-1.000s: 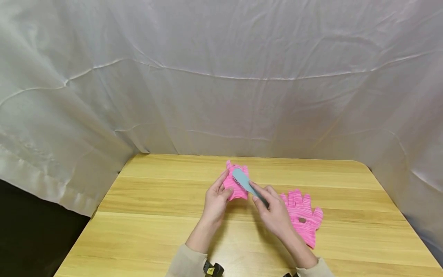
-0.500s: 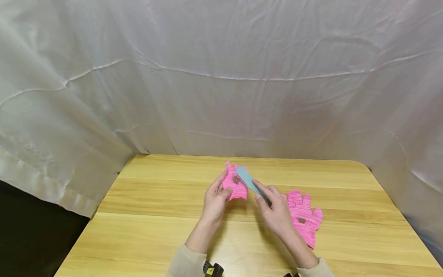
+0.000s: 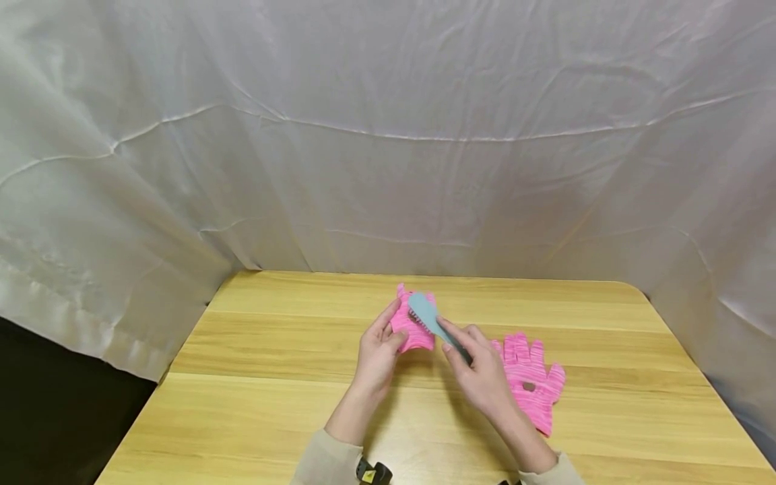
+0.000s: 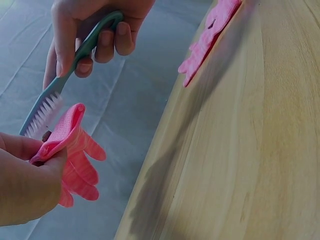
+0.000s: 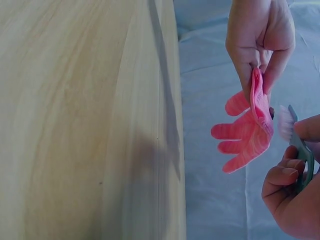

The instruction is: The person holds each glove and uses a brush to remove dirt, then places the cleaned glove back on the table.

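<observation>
My left hand (image 3: 377, 353) pinches a pink knit glove (image 3: 418, 339) by its cuff, thumb on the near side, above the table. In the left wrist view, the glove's fingers (image 4: 82, 172) hang down loosely. A dark patch (image 5: 271, 113) on the glove shows at its edge in the right wrist view. My right hand (image 3: 481, 377) grips a blue-green brush (image 3: 424, 311) by its handle, index finger stretched along its back. White bristles (image 4: 46, 114) face the glove, close to the dark patch. In the head view the brush head overlaps the glove and hides the patch.
A second pink glove (image 3: 536, 387) with a dark spot lies flat on the wooden table (image 3: 254, 404), right of my right hand and partly behind it. Pale grey curtains (image 3: 388, 188) hang around the table's back and sides.
The brush moved right, baring the dark patch half a second ago, then came back left over the glove. My left hand and the held glove have barely shifted; the lying glove stays put.
</observation>
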Tool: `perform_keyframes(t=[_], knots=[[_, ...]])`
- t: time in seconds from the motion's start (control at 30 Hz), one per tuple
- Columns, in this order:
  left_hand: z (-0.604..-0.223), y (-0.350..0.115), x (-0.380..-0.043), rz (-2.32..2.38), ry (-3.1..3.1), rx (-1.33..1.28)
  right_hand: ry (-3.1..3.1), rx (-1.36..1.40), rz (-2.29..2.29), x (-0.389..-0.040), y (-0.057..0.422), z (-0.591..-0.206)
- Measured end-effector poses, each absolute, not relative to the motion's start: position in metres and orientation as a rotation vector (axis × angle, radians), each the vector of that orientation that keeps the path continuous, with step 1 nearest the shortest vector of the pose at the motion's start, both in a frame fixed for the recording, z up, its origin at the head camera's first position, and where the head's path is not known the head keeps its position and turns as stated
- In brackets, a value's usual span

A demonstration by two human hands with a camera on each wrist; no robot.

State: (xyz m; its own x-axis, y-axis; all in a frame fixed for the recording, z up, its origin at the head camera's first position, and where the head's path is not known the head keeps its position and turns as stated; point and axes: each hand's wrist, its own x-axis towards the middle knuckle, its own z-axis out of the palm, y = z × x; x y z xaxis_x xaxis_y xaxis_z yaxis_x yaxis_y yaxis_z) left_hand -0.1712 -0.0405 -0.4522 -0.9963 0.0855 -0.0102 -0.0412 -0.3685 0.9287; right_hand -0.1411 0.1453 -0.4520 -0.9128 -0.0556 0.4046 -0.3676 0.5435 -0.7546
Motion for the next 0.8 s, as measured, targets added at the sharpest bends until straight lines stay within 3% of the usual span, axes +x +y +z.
perform_keyframes(t=[0.8], knots=[[-0.4506, -0.0394, -0.1713, 2.563, 1.677, -0.011, -2.471, 0.380, 1.268, -0.1421, 0.1422, -0.4570]])
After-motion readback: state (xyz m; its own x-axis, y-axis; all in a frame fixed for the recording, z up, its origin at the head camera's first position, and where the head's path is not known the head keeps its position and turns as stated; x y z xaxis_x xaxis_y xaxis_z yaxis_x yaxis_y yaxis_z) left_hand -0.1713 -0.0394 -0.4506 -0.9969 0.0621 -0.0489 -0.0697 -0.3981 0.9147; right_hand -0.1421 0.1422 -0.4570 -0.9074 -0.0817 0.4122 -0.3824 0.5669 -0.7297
